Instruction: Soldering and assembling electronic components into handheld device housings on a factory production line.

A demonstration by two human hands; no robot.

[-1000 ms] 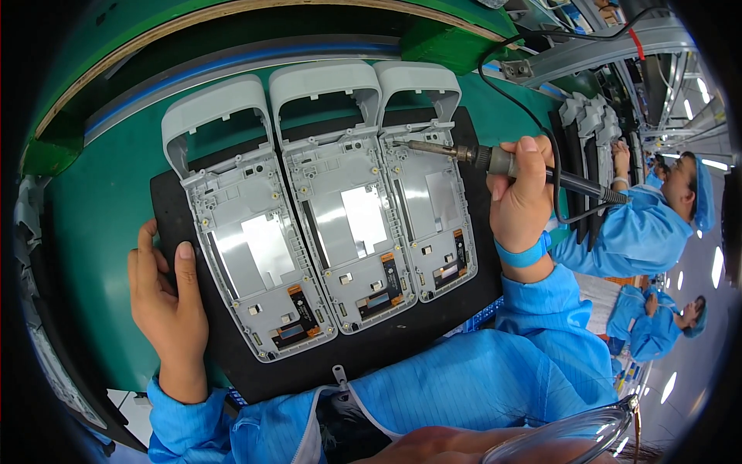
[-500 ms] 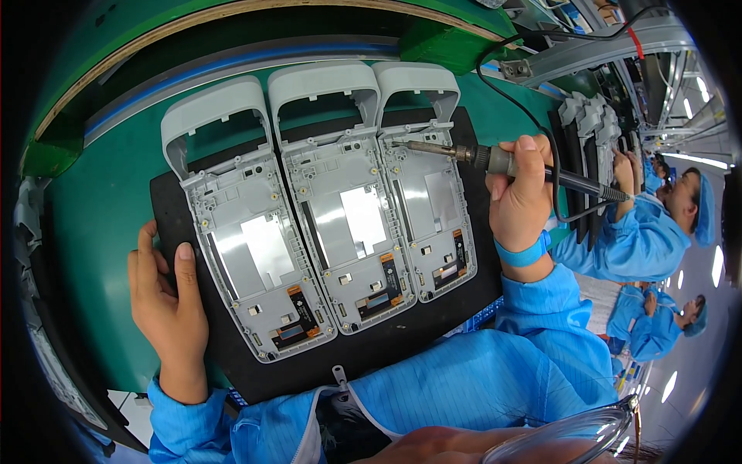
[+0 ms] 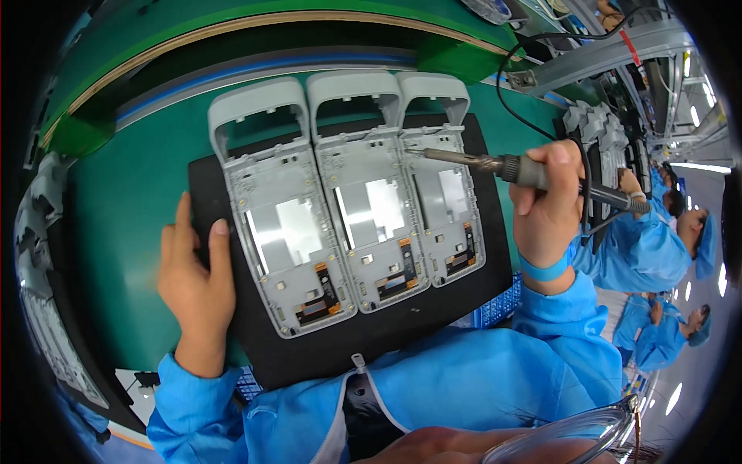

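Note:
Three grey plastic housings lie side by side on a black foam-like pad: a left housing (image 3: 267, 174), a middle housing (image 3: 359, 166) and a right housing (image 3: 437, 151). Each has a raised loop at its far end, a shiny silver plate and an orange-black flex strip. My right hand (image 3: 550, 205) is closed around the handle of a soldering iron (image 3: 471, 160). Its tip is over the upper left corner of the right housing; whether it touches cannot be told. My left hand (image 3: 197, 282), thumb and fingers apart, rests by the left edge of the black pad (image 3: 386, 326).
A green mat (image 3: 116, 255) covers the bench. More grey housings (image 3: 58, 325) stand at the far left, others (image 3: 599, 127) at the back right. The iron's black cable (image 3: 502, 97) loops behind my right hand. Co-workers in blue (image 3: 641, 236) sit to the right.
The pad, housings and both hands appear shifted rightward in the view. The iron's tip stays over the right housing's upper left corner, and my right hand keeps its grip.

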